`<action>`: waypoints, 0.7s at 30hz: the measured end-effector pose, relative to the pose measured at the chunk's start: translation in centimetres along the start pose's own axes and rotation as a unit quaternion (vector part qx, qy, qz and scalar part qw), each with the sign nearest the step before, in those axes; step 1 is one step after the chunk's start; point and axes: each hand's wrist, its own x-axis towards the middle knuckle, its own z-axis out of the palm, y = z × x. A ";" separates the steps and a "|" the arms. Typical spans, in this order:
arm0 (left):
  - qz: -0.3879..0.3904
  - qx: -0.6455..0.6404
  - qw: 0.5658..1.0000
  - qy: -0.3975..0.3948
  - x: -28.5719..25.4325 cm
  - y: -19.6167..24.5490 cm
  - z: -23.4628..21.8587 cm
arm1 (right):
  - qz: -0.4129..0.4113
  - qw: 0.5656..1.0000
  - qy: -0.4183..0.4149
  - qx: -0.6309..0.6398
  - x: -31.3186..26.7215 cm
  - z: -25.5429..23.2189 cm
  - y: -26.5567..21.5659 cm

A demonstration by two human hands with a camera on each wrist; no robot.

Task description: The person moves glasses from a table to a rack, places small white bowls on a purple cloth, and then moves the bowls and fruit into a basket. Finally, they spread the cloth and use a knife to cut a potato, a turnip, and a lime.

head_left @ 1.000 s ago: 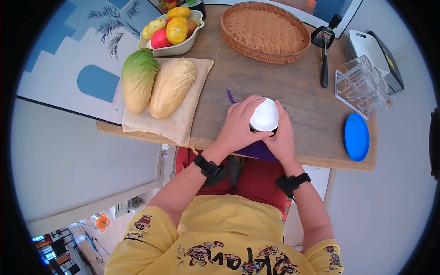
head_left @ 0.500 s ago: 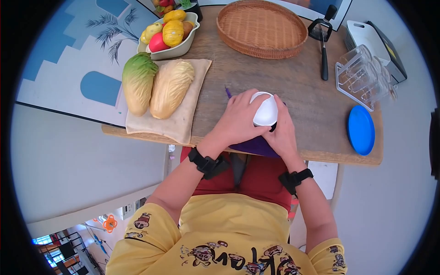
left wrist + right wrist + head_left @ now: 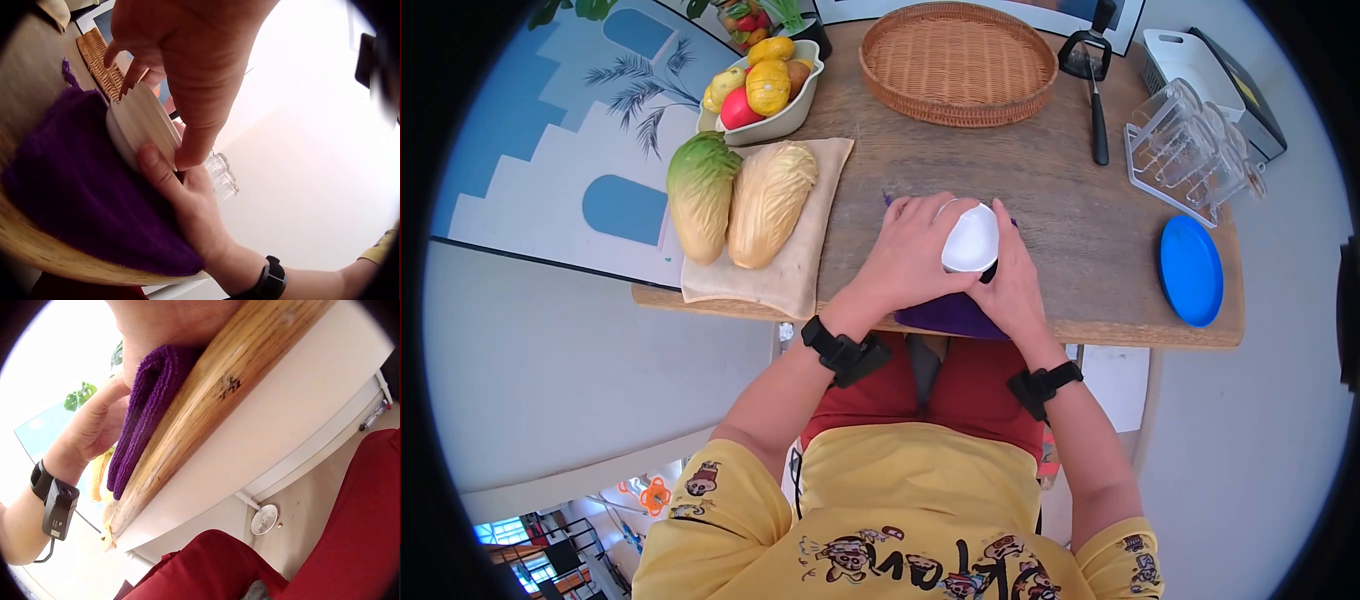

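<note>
Both hands hold a white bowl (image 3: 971, 240) above a purple cloth (image 3: 952, 314) at the table's front edge. The left hand (image 3: 908, 252) curls its fingers over the bowl's left and far side. From the right, the right hand (image 3: 1014, 285) grips it, thumb near the lower rim. In the left wrist view the bowl (image 3: 142, 119) is tilted, with the right thumb against its side and the purple cloth (image 3: 94, 187) below. Folded cloth (image 3: 147, 419) hangs near the table edge in the right wrist view; the bowl is hidden there.
Two cabbages (image 3: 772, 205) lie on a beige cloth (image 3: 800, 285) at left, with a fruit bowl (image 3: 792, 116) behind. A wicker tray (image 3: 960, 65) is at the back. A black-handled knife (image 3: 1099, 130), glass rack (image 3: 1170, 190) and blue plate (image 3: 1191, 270) stand at right.
The head view has shifted slightly. Both hands keep their grip on the bowl, which appears slightly turned and a little further left in the picture.
</note>
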 end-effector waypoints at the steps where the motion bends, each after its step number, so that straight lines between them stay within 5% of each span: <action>1: 0.000 -0.006 1.000 -0.002 0.1 -0.1 -0.1 | -0.002 1.000 0.001 0.001 0.0 0.0 0.0; 12: -0.026 -0.004 0.998 0.050 1.3 -2.7 -3.8 | -0.008 1.000 0.000 -0.009 0.1 0.0 0.0; 21: -0.154 0.042 0.983 0.089 3.7 -7.8 -5.3 | -0.011 0.999 0.000 -0.036 0.1 -0.2 -0.5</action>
